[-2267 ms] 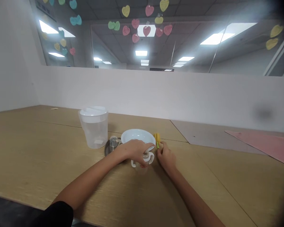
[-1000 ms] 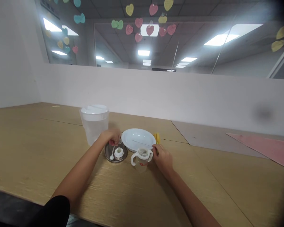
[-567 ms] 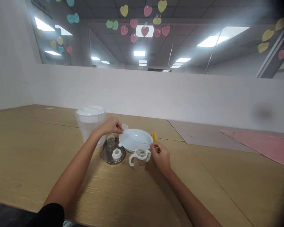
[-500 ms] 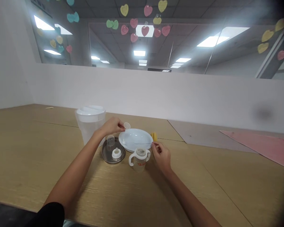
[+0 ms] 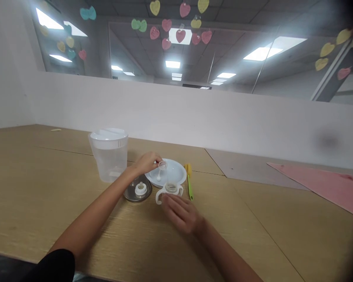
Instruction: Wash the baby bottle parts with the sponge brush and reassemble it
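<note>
My left hand pinches a small clear round cap over the left part of a white plate. Just below the cap is a small white piece; whether it hangs or lies in the plate I cannot tell. My right hand is in front of a clear bottle with two white handles and no lid on. Its fingers are drawn together near the left handle, partly blurred, and what they hold is hidden. A white collar with a nipple sits on a round metal tray below my left wrist.
A lidded translucent pitcher stands behind my left forearm. To the right of the plate lies a brush with a yellow head and green handle. A grey sheet and a pink sheet cover the table's far right.
My left hand has brought the cap rightward over the plate. My right hand, which pinched a thin rod at the plate's right edge, has moved left and nearer, uncovering the brush's green handle.
</note>
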The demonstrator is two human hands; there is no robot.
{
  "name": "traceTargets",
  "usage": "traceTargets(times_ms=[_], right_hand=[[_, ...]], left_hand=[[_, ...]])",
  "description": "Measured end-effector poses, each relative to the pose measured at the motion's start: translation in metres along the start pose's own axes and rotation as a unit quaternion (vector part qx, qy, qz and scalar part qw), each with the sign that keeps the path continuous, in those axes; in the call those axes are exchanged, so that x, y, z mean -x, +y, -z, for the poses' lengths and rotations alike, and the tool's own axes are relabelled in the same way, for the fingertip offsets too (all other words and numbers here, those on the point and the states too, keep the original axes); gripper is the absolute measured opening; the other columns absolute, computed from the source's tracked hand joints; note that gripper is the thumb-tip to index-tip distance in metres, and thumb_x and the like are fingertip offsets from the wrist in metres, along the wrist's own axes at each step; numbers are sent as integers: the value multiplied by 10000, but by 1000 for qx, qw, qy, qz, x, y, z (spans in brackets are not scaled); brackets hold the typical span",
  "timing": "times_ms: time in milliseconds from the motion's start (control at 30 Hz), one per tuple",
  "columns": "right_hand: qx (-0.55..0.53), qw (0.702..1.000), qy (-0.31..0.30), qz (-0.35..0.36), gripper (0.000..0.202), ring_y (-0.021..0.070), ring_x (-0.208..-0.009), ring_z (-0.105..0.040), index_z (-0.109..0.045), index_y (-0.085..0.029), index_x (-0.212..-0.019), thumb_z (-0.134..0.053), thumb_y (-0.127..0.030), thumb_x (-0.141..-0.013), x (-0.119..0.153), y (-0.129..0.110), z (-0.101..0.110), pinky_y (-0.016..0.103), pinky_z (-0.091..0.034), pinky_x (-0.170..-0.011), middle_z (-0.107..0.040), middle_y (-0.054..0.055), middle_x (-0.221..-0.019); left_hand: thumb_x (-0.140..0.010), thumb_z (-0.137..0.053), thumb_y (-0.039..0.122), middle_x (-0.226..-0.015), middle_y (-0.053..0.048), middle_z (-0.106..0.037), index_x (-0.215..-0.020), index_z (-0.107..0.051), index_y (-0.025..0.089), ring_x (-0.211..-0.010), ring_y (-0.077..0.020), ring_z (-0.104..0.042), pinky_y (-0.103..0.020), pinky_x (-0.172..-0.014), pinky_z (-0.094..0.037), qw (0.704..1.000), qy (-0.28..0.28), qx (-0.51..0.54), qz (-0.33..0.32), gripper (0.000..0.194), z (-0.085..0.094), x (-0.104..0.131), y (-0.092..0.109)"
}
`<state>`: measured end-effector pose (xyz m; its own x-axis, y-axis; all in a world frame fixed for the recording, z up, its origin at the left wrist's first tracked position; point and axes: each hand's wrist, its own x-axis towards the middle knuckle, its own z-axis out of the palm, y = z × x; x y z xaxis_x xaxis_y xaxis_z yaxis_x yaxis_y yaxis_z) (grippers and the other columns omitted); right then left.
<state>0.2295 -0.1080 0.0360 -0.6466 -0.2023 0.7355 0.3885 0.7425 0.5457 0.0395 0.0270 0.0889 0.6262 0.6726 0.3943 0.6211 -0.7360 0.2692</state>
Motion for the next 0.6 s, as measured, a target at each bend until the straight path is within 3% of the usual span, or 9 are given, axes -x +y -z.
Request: traceTargets(times_ms=[133,600], right_hand=[[-14,1000,-14,20,80,195,-1029,-611,-599,-121,-830,-543,-68,-807,-6,-8,-4,298,-538,-860,-693,122,-898],[-49,995,-41,-72,172,183,-1032,-610,-607,-105,-929,-468,-55,-842,5,-7,-8,288,-530,-838,-688,146,-937]], left_hand=[[-782,-510,157,-979,-40,-699,-844,-721,191,-882,-162,-609,-216,-771,-419,1000,-8,-7,-17,223,-3,1,2],[-822,-524,251,-923,-64,-704,-859,-719,189,-884,-177,-605,-226,-774,-417,999,-21,-23,6,209,3,2,11]])
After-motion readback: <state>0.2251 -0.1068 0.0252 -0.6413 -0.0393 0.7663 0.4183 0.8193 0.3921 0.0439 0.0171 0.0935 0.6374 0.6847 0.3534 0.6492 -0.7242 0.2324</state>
